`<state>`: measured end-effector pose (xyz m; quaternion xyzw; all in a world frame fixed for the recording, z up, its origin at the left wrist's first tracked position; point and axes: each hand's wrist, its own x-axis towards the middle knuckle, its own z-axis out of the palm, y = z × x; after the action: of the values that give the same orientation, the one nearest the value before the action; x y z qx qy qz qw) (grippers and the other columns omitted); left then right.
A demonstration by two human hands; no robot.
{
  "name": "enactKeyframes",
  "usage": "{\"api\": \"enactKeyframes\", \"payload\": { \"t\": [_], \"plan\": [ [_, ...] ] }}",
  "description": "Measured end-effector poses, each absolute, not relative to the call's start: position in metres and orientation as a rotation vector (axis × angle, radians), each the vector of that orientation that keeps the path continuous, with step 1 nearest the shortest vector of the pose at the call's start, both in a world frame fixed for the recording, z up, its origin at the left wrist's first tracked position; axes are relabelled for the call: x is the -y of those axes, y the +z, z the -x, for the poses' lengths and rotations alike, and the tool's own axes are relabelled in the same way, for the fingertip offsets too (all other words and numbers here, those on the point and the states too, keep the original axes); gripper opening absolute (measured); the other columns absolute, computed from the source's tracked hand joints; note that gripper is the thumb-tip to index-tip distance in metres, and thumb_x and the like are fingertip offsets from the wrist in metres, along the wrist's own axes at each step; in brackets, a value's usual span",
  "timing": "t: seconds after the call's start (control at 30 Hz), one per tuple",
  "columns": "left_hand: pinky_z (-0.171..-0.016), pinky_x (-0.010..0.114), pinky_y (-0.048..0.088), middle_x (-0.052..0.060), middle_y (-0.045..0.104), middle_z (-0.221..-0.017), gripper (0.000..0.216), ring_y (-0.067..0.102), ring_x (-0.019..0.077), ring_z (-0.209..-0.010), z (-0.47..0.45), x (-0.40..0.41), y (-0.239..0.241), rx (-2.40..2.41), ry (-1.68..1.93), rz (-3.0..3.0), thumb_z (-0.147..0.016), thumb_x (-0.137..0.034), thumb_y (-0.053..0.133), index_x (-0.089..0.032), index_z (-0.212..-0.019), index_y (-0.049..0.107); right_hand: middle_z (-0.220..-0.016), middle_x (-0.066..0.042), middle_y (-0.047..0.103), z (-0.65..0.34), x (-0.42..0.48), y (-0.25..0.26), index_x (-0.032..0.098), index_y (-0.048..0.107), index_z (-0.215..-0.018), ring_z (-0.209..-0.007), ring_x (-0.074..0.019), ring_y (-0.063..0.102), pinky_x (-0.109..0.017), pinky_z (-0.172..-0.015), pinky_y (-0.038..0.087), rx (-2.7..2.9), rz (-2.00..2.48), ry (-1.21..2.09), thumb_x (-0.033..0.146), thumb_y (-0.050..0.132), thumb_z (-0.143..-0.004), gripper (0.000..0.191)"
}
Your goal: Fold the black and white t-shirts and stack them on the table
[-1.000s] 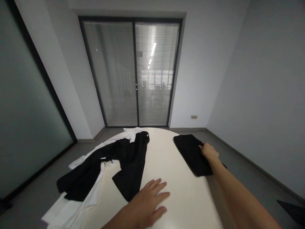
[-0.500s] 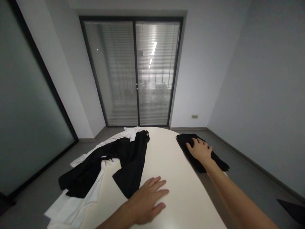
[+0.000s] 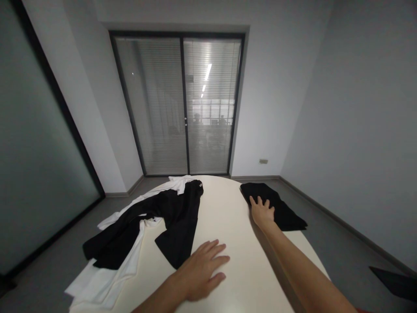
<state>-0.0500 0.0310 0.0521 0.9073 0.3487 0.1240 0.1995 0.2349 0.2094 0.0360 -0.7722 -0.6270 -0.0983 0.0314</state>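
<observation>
My right hand [image 3: 261, 210] lies flat with spread fingers on the near left corner of a folded black garment [image 3: 273, 205] at the far right of a white oval table [image 3: 224, 217]. My left hand [image 3: 201, 270] rests palm down, fingers stretched out, on the bare tabletop near me. Just left of it hangs the hem of an unfolded black garment [image 3: 169, 217], which sprawls over a white garment [image 3: 107, 278] on the left side of the table.
The white garment hangs over the table's left edge. Beyond the table stands a glass sliding door with blinds [image 3: 182, 104]. A dark glass wall [image 3: 35, 156] runs along the left, a grey wall on the right. A dark object [image 3: 395, 282] lies at the lower right.
My right hand slid from the folded garment's right edge across to its left corner, and the garment shifted further from me. My left hand stayed in place.
</observation>
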Motion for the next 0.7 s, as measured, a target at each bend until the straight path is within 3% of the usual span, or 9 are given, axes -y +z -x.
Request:
{"api": "enactKeyframes", "payload": {
  "t": [0.1,0.27,0.43,0.53,0.63,0.7],
  "plan": [
    [-0.122,0.050,0.024,0.006,0.036,-0.159,0.050,0.027,0.0283,-0.149,0.049,-0.030,0.049,-0.967,0.373,-2.563,-0.096,-0.033,0.053,-0.028,-0.146,0.046,-0.160,-0.014,0.032,-0.236,-0.210,0.034,0.026,0.034,-0.155,-0.143,-0.0438,0.029,-0.059,-0.104,0.034,1.932,2.378,-0.217,0.017,0.033,-0.098,0.058],
    [-0.121,0.048,0.028,0.005,0.045,-0.153,0.046,0.035,0.0258,-0.145,0.053,-0.039,0.040,-1.250,0.607,-2.625,-0.097,-0.030,0.050,-0.026,-0.142,0.050,-0.162,-0.016,0.025,-0.240,-0.207,0.021,0.022,0.027,-0.158,-0.143,-0.0468,0.025,-0.062,-0.106,0.029,1.806,2.403,-0.164,0.041,0.043,-0.097,0.066],
    [-0.114,0.055,0.032,0.013,0.031,-0.160,0.056,0.033,0.0376,-0.144,0.077,-0.063,0.028,-2.057,0.771,-2.382,-0.088,-0.022,0.058,-0.020,-0.143,0.051,-0.161,-0.018,0.028,-0.241,-0.201,0.010,0.020,0.029,-0.157,-0.143,-0.0475,0.025,-0.063,-0.107,0.026,1.840,2.325,-0.251,0.041,0.041,-0.098,0.064],
    [-0.108,0.049,0.040,0.017,0.047,-0.150,0.053,0.048,0.0350,-0.132,0.094,-0.075,0.021,-2.214,0.673,-2.251,-0.090,-0.025,0.057,-0.016,-0.142,0.053,-0.158,-0.018,0.034,-0.240,-0.194,0.010,0.018,0.036,-0.154,-0.143,-0.0442,0.030,-0.059,-0.109,0.027,1.834,2.227,-0.308,0.038,0.044,-0.096,0.061],
    [-0.100,0.042,0.045,0.013,0.065,-0.129,0.043,0.059,0.0284,-0.118,0.102,-0.083,0.018,-2.144,0.665,-2.249,-0.092,-0.013,0.047,-0.015,-0.134,0.060,-0.156,-0.017,0.038,-0.238,-0.185,0.014,0.017,0.045,-0.148,-0.142,-0.0389,0.032,-0.057,-0.112,0.026,1.877,2.066,-0.334,0.032,0.045,-0.095,0.056],
    [-0.096,0.038,0.047,0.009,0.070,-0.118,0.045,0.062,0.0244,-0.109,0.101,-0.085,0.020,-2.043,0.738,-2.264,-0.090,-0.004,0.043,-0.018,-0.127,0.064,-0.154,-0.015,0.042,-0.234,-0.179,0.019,0.016,0.049,-0.145,-0.142,-0.0368,0.034,-0.059,-0.114,0.025,1.932,1.945,-0.301,0.030,0.044,-0.095,0.052]
  ]
}}
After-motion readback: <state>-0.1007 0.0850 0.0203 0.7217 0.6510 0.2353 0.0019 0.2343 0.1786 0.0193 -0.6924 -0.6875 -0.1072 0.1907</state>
